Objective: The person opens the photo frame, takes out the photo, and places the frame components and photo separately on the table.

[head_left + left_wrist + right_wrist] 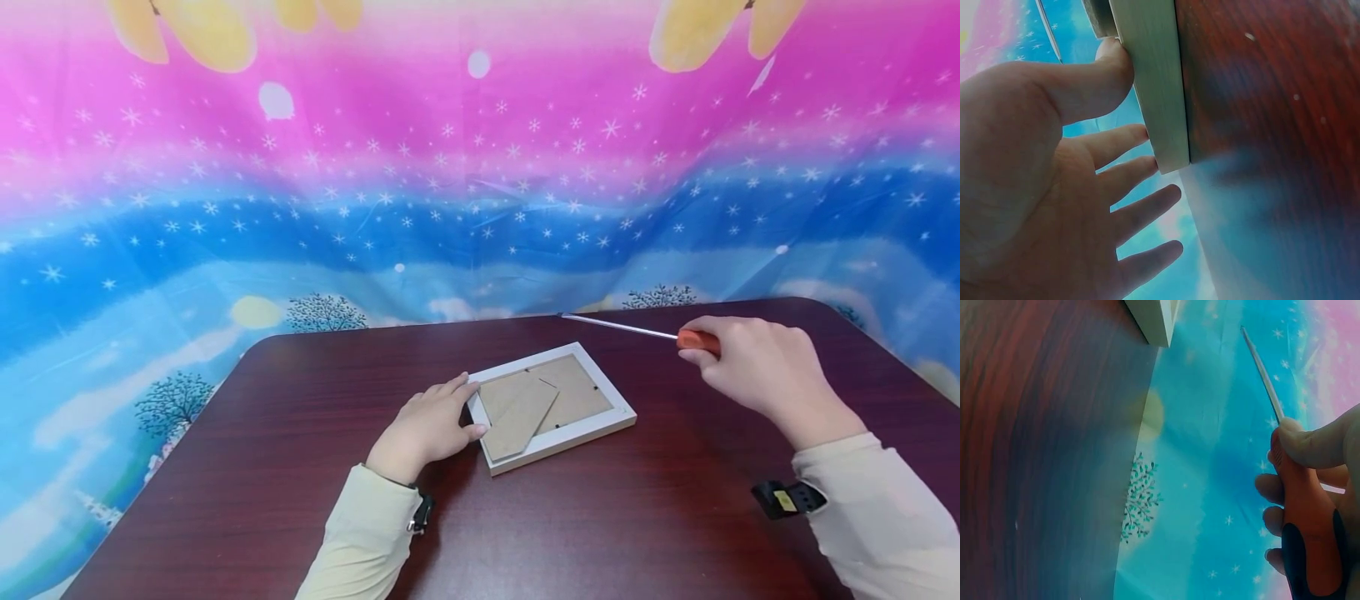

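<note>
A picture frame (622, 410) lies face down on the table, its brown backing board (585, 392) upward. A tapering stand leg (525, 417) lies flat across the board, and small dark tabs show along the inner edge. At the frame's left end rests my left hand (427, 425); in the left wrist view its thumb (1116, 69) touches the frame's edge (1154, 81) and the fingers are extended. My right hand (761, 367) grips the orange-and-black handle of a screwdriver (1310, 531), raised to the right of the frame. The long metal shaft points left, its tip apart from the frame.
The dark red-brown wooden table (300, 500) has rounded far corners. Close behind its back edge hangs a pink and blue printed cloth (465, 183) with snowflakes and trees. A dark strap (787, 500) is around the right wrist, another (422, 514) around the left.
</note>
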{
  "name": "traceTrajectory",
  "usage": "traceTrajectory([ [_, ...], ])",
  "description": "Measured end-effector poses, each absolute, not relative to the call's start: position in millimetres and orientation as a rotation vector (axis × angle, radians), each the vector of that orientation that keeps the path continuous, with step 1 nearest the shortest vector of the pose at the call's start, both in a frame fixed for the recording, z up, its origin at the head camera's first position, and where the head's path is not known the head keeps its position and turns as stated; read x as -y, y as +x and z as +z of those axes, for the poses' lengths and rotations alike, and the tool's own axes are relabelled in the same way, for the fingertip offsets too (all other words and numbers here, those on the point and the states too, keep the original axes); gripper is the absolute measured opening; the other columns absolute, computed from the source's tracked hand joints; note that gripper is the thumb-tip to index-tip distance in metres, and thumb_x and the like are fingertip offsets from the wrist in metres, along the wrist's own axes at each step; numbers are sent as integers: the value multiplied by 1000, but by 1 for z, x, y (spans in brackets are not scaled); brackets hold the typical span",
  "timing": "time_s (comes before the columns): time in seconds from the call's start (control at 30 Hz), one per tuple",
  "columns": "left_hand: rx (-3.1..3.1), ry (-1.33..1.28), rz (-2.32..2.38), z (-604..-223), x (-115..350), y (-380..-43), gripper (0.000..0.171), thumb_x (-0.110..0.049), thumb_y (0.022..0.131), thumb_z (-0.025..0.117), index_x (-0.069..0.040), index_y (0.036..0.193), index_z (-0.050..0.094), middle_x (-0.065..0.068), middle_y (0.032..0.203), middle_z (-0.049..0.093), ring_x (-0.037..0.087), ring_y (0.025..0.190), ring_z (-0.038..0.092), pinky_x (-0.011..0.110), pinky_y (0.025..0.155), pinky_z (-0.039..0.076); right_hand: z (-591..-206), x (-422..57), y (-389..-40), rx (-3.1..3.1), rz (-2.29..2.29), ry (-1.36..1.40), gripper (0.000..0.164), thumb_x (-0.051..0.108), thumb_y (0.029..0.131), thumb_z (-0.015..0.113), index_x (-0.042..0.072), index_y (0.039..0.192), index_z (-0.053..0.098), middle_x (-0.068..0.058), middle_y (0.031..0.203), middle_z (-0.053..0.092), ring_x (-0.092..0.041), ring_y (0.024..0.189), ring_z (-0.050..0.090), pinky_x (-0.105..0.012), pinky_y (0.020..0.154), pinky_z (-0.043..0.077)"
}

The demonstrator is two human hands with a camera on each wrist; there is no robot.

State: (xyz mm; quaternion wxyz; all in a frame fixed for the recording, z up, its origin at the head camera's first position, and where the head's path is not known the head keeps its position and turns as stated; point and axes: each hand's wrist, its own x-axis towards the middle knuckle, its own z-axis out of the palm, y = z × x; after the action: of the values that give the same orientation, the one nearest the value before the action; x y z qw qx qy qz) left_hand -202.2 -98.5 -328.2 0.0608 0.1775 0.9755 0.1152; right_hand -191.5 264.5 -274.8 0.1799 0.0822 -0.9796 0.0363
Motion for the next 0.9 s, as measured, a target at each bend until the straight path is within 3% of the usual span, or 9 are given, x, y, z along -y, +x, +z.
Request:
traceTrajectory([
  [0.43, -2959, 518, 369, -327, 99, -201, 64, -40, 88, 59, -15, 144, 40, 9, 155, 33, 33, 138, 32, 59, 111, 28, -275, -288, -196, 2816, 137, 147, 36, 38, 83, 63, 18, 113, 66, -10, 73, 70, -22, 56, 49, -36, 41, 38],
  [0.67, -2961, 466, 344, -326, 96, -197, 63, -41, 89, 57, -16, 144, 40, 8, 156, 32, 34, 137, 33, 60, 111, 28, -275, -285, -196, 2828, 128, 166, 33, 38, 84, 62, 19, 110, 67, -3, 62, 60, -21, 55, 46, -34, 41, 35],
  [0.9, -2929, 390, 291, -322, 85, -189, 64, -42, 91, 53, -13, 145, 36, 14, 156, 29, 36, 134, 36, 57, 109, 33, -273, -281, -194, 2841, 117, 175, 32, 37, 84, 62, 18, 109, 67, -3, 61, 59, -21, 55, 47, -34, 42, 34],
])
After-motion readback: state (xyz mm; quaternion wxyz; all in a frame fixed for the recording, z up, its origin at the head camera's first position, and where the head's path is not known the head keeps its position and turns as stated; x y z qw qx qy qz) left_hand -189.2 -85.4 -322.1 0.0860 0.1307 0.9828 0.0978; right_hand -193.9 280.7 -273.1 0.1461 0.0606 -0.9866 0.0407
